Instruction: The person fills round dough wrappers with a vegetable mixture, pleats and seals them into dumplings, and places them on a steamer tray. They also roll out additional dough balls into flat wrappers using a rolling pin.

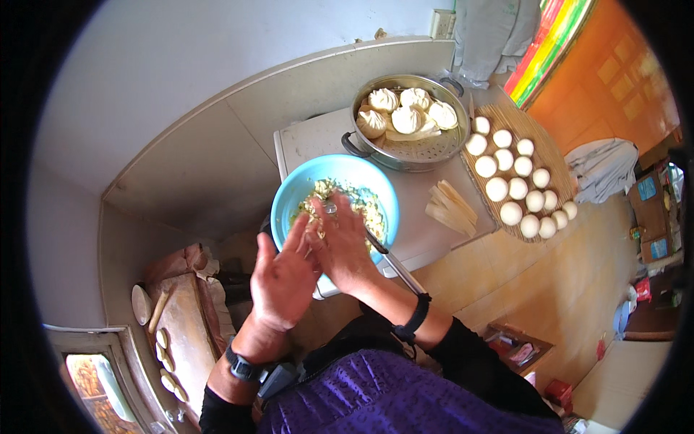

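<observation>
A light-blue plastic bowl (282, 190) holds chopped filling (374, 217), and a metal-handled utensil (401, 268) leans out over its near right rim. Above the bowl's near side are both hands, close together and partly overlapping. My left hand (284, 276) has its palm turned up and fingers apart, with nothing seen in it. My right hand (341, 238) is blurred, its fingers spread over the filling; its palm side is hidden. Behind the bowl, a steamer pot (379, 154) holds several pleated buns (405, 119). Dried corn husks (452, 209) lie on the white worktop (417, 238).
At the right, a round slatted board (558, 163) bears several white dough balls (511, 213). A knife (471, 106) stands beside the steamer. At lower left, a floured board (187, 320) carries a rolling pin (159, 311) and flat dough pieces (161, 338). A wall borders the worktop's far side.
</observation>
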The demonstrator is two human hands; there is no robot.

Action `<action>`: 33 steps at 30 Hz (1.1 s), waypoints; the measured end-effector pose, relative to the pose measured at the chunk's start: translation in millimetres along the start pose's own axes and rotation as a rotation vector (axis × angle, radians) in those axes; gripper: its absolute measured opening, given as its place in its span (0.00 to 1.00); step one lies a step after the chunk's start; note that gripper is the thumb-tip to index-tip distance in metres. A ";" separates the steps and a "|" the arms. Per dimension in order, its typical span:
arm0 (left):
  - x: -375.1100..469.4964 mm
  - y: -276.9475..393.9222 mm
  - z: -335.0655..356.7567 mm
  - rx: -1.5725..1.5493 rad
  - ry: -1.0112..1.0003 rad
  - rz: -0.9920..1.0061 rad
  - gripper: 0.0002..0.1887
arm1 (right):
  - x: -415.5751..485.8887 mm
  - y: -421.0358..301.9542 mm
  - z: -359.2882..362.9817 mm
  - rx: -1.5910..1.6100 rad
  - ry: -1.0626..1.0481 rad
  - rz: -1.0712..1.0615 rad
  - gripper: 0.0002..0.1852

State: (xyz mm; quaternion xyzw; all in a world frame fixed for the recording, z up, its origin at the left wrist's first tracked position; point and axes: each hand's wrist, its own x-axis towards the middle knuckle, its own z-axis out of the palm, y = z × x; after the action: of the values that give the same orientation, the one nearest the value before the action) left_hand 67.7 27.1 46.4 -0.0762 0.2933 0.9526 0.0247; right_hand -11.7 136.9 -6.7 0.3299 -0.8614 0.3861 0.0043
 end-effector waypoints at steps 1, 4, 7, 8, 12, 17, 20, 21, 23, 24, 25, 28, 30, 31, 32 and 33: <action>-2.1 4.0 -0.5 0.081 -0.002 0.127 0.41 | 1.8 4.8 1.0 -0.008 0.086 0.108 0.36; -2.1 3.4 -11.7 0.752 0.168 0.537 0.38 | 2.7 -8.2 2.0 0.756 -0.065 0.170 0.39; -13.0 -8.6 -41.3 1.761 -0.069 0.548 0.44 | -7.6 -49.3 6.4 1.695 -0.316 0.476 0.38; -23.7 -6.4 -57.0 1.917 -0.016 0.480 0.44 | -10.0 -52.9 5.2 1.735 -0.362 0.454 0.38; -100.0 17.0 -128.5 2.080 0.585 0.275 0.48 | -23.8 -46.7 6.7 1.441 -0.500 0.221 0.45; -277.3 38.1 -216.3 1.911 1.105 0.099 0.48 | -22.9 -70.7 42.5 1.073 -0.475 0.281 0.31; -393.7 22.9 -255.1 1.611 1.408 0.028 0.44 | -33.6 -119.3 87.9 0.897 -0.568 0.244 0.29; -428.3 14.2 -264.7 1.490 1.502 -0.010 0.43 | -39.1 -132.3 106.1 0.909 -0.628 0.233 0.29; -489.8 -0.1 -282.4 1.448 1.616 0.039 0.40 | -48.2 -155.3 152.1 0.832 -0.735 0.139 0.29; -515.6 -6.9 -288.8 1.424 1.645 0.081 0.39 | -51.4 -166.3 176.4 0.773 -0.788 0.082 0.28; -537.7 -12.8 -293.5 1.377 1.683 0.061 0.39 | -53.6 -178.0 200.0 0.701 -0.830 0.023 0.28; -583.9 -20.4 -300.3 1.283 1.745 0.023 0.36 | -48.9 -221.6 261.1 0.380 -0.896 -0.238 0.29; -600.1 -19.2 -304.3 1.243 1.753 0.088 0.35 | -42.6 -255.9 296.1 0.240 -0.872 -0.387 0.29; -605.5 -17.8 -306.0 1.231 1.766 0.114 0.35 | -39.8 -274.1 313.9 0.241 -0.822 -0.491 0.27; -607.6 -17.1 -307.7 1.240 1.783 0.145 0.33 | -36.2 -291.4 331.1 0.189 -0.831 -0.556 0.27; -608.7 -16.7 -309.2 1.218 1.782 0.142 0.33 | -33.7 -308.1 349.0 0.148 -0.843 -0.603 0.27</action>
State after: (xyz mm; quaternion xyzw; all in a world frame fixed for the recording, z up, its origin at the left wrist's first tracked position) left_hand 710.5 -134.6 -118.1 -0.6992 0.6337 0.2479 -0.2192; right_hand 277.2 -226.4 -56.4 0.6894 -0.6255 0.2614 -0.2551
